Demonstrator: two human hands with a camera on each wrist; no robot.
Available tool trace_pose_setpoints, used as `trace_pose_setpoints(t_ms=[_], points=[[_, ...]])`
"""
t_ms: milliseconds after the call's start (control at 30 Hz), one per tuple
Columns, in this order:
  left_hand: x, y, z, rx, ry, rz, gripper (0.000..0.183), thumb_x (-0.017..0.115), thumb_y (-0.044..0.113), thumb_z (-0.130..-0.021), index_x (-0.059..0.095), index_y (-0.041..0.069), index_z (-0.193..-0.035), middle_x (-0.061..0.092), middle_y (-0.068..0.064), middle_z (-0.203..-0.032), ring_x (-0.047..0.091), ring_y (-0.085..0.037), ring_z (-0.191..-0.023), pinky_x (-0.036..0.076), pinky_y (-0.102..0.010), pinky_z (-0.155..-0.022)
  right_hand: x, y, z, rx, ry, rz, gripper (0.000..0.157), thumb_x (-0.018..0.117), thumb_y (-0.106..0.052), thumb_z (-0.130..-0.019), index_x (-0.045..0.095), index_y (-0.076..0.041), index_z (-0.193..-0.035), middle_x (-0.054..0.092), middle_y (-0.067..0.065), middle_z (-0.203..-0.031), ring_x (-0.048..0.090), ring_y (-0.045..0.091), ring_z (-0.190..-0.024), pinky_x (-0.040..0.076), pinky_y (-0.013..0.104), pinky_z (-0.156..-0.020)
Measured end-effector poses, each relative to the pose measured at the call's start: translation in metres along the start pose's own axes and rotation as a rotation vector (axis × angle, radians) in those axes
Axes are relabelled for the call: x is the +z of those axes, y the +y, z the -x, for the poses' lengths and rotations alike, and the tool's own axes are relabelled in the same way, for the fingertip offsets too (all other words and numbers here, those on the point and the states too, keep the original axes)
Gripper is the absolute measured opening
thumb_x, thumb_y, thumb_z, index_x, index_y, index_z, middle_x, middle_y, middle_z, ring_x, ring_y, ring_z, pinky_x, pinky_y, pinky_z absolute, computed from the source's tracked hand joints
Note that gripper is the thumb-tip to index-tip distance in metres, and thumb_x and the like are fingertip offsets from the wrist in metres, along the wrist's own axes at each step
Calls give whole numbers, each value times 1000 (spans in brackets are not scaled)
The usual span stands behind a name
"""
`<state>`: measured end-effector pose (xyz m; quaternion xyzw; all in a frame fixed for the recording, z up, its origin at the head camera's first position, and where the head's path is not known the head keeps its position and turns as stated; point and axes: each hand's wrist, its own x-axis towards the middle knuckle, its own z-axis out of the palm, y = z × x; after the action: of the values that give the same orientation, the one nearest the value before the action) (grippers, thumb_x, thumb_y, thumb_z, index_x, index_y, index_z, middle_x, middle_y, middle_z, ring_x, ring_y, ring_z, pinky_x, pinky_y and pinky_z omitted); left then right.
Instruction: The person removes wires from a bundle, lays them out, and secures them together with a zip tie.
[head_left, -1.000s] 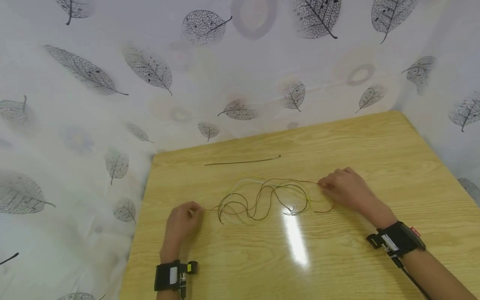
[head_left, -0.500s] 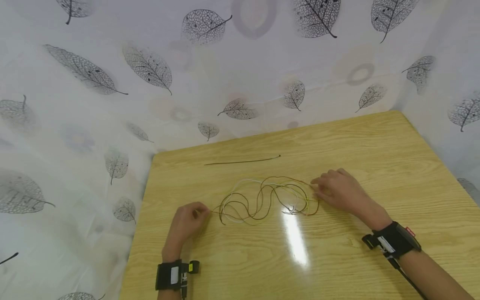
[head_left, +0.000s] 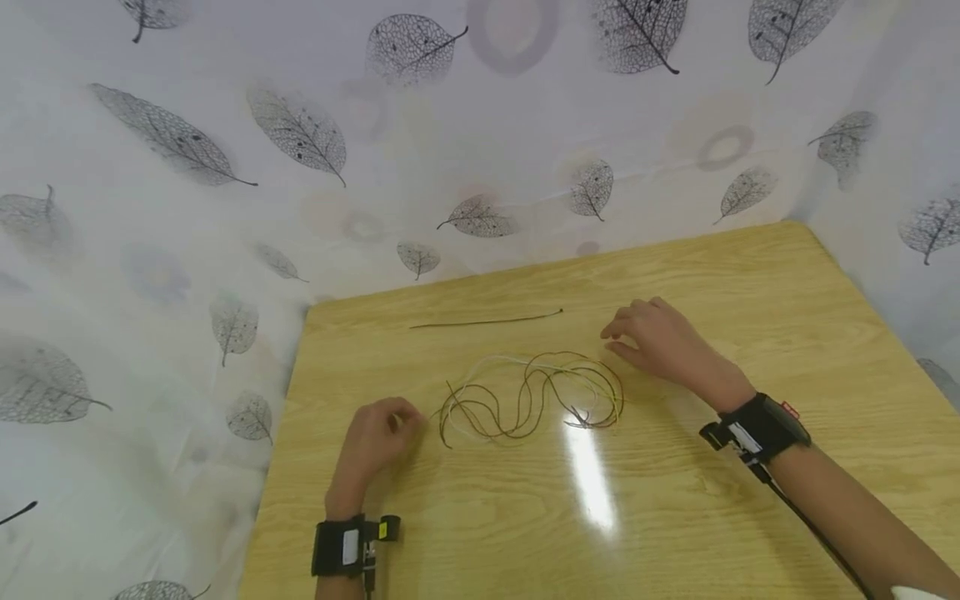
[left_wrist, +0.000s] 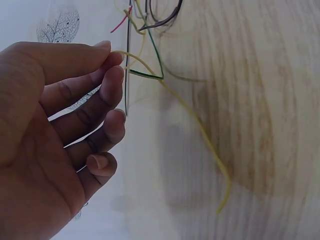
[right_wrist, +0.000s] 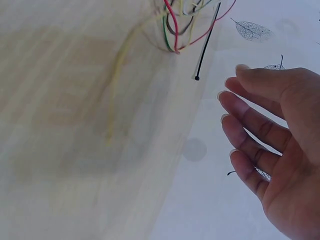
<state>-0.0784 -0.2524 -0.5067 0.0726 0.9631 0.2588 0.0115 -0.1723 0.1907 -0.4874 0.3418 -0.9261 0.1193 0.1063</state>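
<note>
Yellow wire (left_wrist: 194,114) pinched between thumb and forefinger of left hand (head_left: 377,442), trailing away from the tips to a free end, the other left fingers loosely bent. Tangle of coloured wires (head_left: 527,385) looped on table (head_left: 675,533) between both hands, one side just beside left fingertips, the other near right fingertips and closer to the wearer. Right hand (head_left: 663,346) raised, fingers relaxed with narrow gap at thumb and forefinger, black tie (head_left: 487,322) lying leftward of those tips, beyond the tangle.
</note>
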Motion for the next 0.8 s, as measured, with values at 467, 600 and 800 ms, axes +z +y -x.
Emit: trace_pose_setpoints(t_ms=[467, 600, 800], points=[[-16, 18, -19, 168, 132, -47, 5, 74, 20, -87, 72, 17, -83, 66, 7, -75, 45, -7, -51, 39, -24, -46, 40, 12, -96, -48, -141, -37, 25, 77, -10, -81, 76, -13, -106, 72, 9, -108, 62, 32, -98, 48, 51, -86], [-16, 19, -23, 183, 134, -67, 5, 74, 21, -87, 72, 17, -84, 67, 8, -76, 45, -6, -51, 39, -24, -46, 53, 11, -108, -66, -160, 28, 14, 73, -9, -84, 77, -15, -97, 72, 8, -97, 64, 31, -89, 49, 48, -80], [-8, 27, -31, 205, 118, -68, 5, 72, 23, -89, 72, 19, -86, 67, 10, -79, 48, -6, -55, 42, -25, -49, 58, 14, -104, -59, -160, 66, 6, 73, -10, -86, 72, -13, -80, 68, 6, -80, 62, 26, -74, 46, 42, -71]])
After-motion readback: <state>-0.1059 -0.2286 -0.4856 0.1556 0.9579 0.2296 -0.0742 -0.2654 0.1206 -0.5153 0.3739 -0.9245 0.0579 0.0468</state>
